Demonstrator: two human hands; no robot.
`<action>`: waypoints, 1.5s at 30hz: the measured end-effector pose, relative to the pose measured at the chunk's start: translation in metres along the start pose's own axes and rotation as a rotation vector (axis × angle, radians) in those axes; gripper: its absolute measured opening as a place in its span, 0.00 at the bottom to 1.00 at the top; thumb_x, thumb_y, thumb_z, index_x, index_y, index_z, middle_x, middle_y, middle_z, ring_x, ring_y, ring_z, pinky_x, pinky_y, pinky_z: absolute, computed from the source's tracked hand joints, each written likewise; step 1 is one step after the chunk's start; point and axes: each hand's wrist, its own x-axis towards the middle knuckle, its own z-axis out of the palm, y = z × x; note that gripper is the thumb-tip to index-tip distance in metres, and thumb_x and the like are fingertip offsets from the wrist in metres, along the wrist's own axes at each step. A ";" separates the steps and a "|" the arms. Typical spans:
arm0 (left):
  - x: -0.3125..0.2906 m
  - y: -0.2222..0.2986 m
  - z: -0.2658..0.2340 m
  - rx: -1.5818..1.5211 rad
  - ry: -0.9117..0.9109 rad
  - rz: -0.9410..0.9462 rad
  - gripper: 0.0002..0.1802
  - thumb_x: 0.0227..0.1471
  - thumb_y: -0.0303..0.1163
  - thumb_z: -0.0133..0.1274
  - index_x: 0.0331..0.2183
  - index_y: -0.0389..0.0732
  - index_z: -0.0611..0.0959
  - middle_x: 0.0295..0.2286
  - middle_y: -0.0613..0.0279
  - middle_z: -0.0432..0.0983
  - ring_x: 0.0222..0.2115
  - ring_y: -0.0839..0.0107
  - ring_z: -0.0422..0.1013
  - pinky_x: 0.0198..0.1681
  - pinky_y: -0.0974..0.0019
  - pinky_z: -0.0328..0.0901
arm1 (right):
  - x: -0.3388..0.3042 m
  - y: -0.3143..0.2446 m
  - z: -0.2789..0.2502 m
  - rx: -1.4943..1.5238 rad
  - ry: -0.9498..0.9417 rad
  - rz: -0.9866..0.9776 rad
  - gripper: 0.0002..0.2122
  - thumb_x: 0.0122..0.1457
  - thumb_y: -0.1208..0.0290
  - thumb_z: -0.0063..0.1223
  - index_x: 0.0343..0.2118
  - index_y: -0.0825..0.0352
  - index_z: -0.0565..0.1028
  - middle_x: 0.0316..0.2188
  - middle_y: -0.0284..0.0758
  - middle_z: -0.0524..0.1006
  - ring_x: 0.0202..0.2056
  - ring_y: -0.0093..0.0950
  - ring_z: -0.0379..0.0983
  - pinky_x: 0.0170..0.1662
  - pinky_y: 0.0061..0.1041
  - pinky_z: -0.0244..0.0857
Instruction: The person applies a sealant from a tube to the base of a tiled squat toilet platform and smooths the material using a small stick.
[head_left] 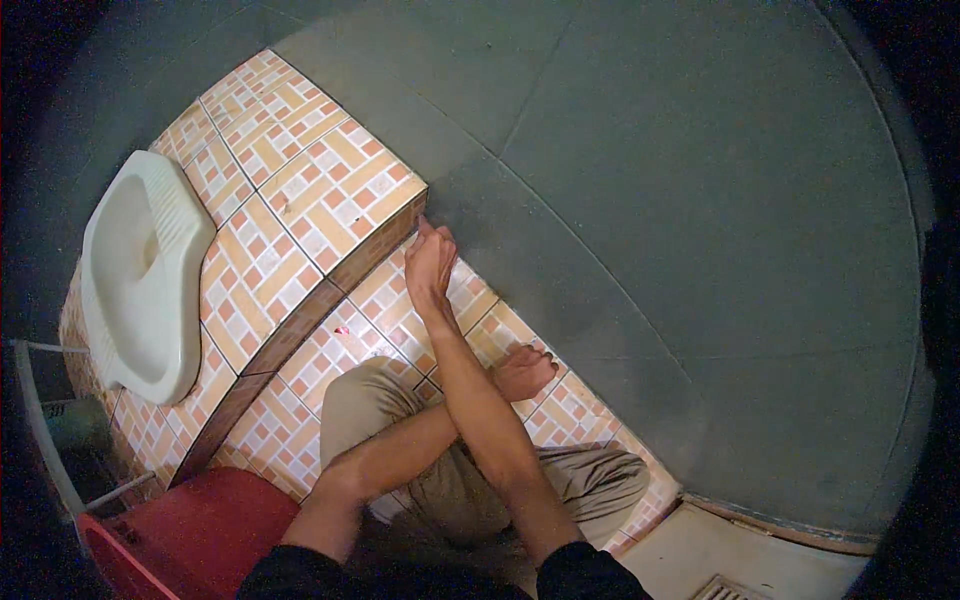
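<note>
Step [330, 185] touches R hand [431, 262], curled like L hand [524, 373].

The back of the right hand [431, 262] covers most of its curled fingers, so whether it pinches anything by the corner of the tiled step [375, 252] cannot be told. The right forearm [468, 375] crosses over the left wrist and hides it; the palm of the left hand [525, 373] is out of sight as well. The trousers [595, 490] and arms conceal the feet. A red speck [342, 330] on the lower tiles is too small to identify. The lower edge cuts off the drain cover [728, 590] and a red plastic object [215, 525], its kind unclear. A greenish shape [80, 440] fades into darkness.
</note>
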 end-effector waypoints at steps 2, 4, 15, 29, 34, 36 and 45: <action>0.000 -0.001 -0.001 -0.003 0.049 0.011 0.02 0.42 0.32 0.46 0.22 0.46 0.72 0.19 0.63 0.62 0.23 0.64 0.66 0.27 0.58 0.60 | 0.003 0.001 -0.001 0.017 -0.019 0.037 0.15 0.51 0.82 0.45 0.43 0.70 0.75 0.25 0.53 0.72 0.30 0.46 0.71 0.34 0.39 0.65; 0.004 0.001 -0.005 -0.021 -0.006 0.001 0.02 0.42 0.32 0.46 0.22 0.46 0.72 0.20 0.63 0.63 0.24 0.65 0.65 0.29 0.59 0.59 | 0.003 0.004 -0.004 0.030 -0.037 0.080 0.15 0.51 0.82 0.45 0.43 0.71 0.75 0.25 0.53 0.72 0.30 0.46 0.71 0.34 0.38 0.65; 0.004 0.003 -0.013 0.028 -0.037 0.002 0.05 0.39 0.34 0.46 0.23 0.45 0.73 0.21 0.62 0.62 0.25 0.67 0.64 0.33 0.61 0.58 | -0.001 -0.005 -0.010 -0.048 -0.049 -0.023 0.16 0.49 0.83 0.46 0.43 0.74 0.74 0.24 0.55 0.71 0.29 0.45 0.71 0.32 0.38 0.65; 0.009 0.002 -0.021 -0.036 -0.055 0.017 0.04 0.42 0.28 0.48 0.23 0.39 0.75 0.22 0.56 0.72 0.26 0.58 0.73 0.28 0.57 0.67 | 0.003 0.003 -0.008 -0.068 -0.047 -0.034 0.13 0.53 0.81 0.45 0.41 0.75 0.75 0.25 0.53 0.71 0.29 0.45 0.71 0.32 0.39 0.64; -0.002 -0.003 -0.009 0.006 -0.073 -0.007 0.07 0.40 0.33 0.48 0.24 0.40 0.76 0.21 0.60 0.68 0.25 0.63 0.69 0.29 0.58 0.62 | 0.000 -0.014 -0.007 -0.052 -0.010 -0.064 0.12 0.54 0.80 0.45 0.40 0.76 0.75 0.26 0.54 0.71 0.30 0.45 0.71 0.33 0.39 0.64; 0.002 -0.001 -0.009 0.033 0.006 0.046 0.07 0.40 0.33 0.48 0.24 0.41 0.75 0.20 0.61 0.67 0.24 0.64 0.68 0.30 0.58 0.61 | 0.003 -0.006 -0.010 -0.041 -0.037 -0.032 0.12 0.54 0.80 0.44 0.40 0.76 0.75 0.26 0.54 0.71 0.30 0.45 0.71 0.33 0.39 0.64; 0.009 0.002 -0.028 -0.058 -0.317 -0.031 0.06 0.42 0.27 0.48 0.27 0.38 0.77 0.26 0.53 0.73 0.30 0.59 0.73 0.31 0.55 0.66 | 0.004 0.000 -0.005 -0.091 0.000 -0.069 0.12 0.51 0.82 0.45 0.39 0.78 0.75 0.23 0.53 0.72 0.28 0.45 0.71 0.32 0.38 0.65</action>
